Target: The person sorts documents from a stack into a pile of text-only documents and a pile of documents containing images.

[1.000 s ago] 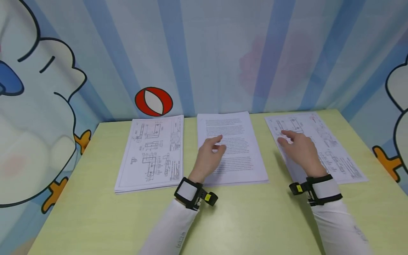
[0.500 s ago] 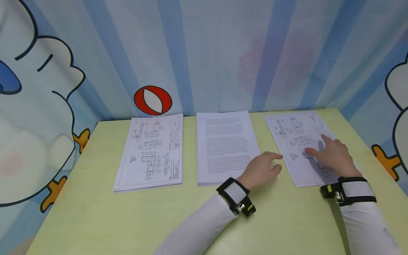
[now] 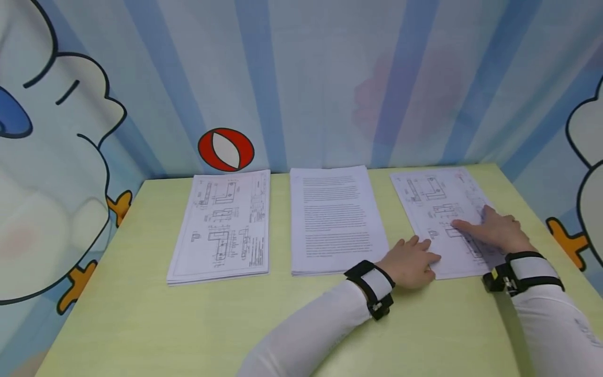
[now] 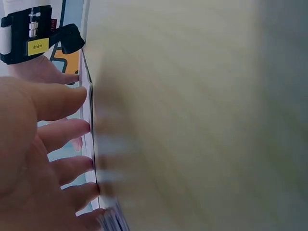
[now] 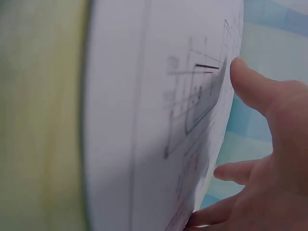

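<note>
A technical drawing sheet (image 3: pixel 416 201) lies flat on the right part of the table. My left hand (image 3: pixel 409 263) is at its lower left edge, fingers spread, fingertips right at the paper; in the left wrist view the left fingers (image 4: pixel 65 132) line up along the thin paper edge. Over the sheet's right side, my right hand (image 3: pixel 501 231) rests with fingers extended and thumb pointing left across the drawing. In the right wrist view the right thumb (image 5: pixel 252 84) is by the sheet's printed face (image 5: pixel 115 96). Neither hand grips anything.
A stack of text pages (image 3: pixel 334 217) lies at the middle, just left of my left hand. Farther left is a stack of technical drawings (image 3: pixel 221 225). The pale table (image 3: pixel 179 330) ends at a printed cartoon curtain (image 3: pixel 325 84) behind.
My left hand has moved right, from over the text pages to the drawing sheet's left edge. My right hand has moved right and down onto the sheet's right side. The papers lie as before.
</note>
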Motion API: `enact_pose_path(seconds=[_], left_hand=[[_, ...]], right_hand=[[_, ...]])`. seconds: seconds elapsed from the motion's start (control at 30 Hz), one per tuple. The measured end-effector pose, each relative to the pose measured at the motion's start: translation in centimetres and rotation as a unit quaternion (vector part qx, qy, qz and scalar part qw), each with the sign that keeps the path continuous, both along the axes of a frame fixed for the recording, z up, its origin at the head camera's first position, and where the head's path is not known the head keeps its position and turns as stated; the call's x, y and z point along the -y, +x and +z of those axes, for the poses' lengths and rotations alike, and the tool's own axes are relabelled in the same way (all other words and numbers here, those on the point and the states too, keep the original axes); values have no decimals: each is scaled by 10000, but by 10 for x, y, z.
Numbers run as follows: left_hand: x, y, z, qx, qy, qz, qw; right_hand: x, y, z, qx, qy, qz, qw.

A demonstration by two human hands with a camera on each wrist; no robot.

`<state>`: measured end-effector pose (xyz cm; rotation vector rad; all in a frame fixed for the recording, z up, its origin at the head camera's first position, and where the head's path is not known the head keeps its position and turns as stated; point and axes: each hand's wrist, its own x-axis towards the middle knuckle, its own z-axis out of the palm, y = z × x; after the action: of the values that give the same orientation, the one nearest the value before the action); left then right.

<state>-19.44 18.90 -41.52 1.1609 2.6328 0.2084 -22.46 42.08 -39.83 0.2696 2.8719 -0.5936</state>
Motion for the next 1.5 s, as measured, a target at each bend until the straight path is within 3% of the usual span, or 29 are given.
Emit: enact_pose_path(seconds=[0.23,0.53,0.63,0.77,0.9,1.07,1.2,1.33,1.5], left_hand=[[1,0,6,-45,-93,-84,9999],[0,1,5,42,12,-83,10000],[0,0,3,153,303,15,9994],[0,-2,-3,463,1229,435,9904],[2,-3,-2,923,2223,1050,9649],[8,-4,4,1518,3026,1763,9243],[16,-8,6,2101,3524,2224,8844],[21,-12,6,2658,3896,2489,8459],[24,-22,0,3009,4386,2786,7997]], right_hand=[[12,1,3,-163,501,183,9984],[17,9,5,-488,626,-5,9968],[16,11,3,-699,600,-170,9956],[15,15,3,-877,499,-395,9941],[15,15,3,-1072,342,-578,9920],[10,13,2,-1300,-95,-888,9875],[9,14,6,-1412,-478,-874,9850],[13,14,14,-1515,-798,-735,9825],[34,13,25,-1543,-1187,-620,9789]])
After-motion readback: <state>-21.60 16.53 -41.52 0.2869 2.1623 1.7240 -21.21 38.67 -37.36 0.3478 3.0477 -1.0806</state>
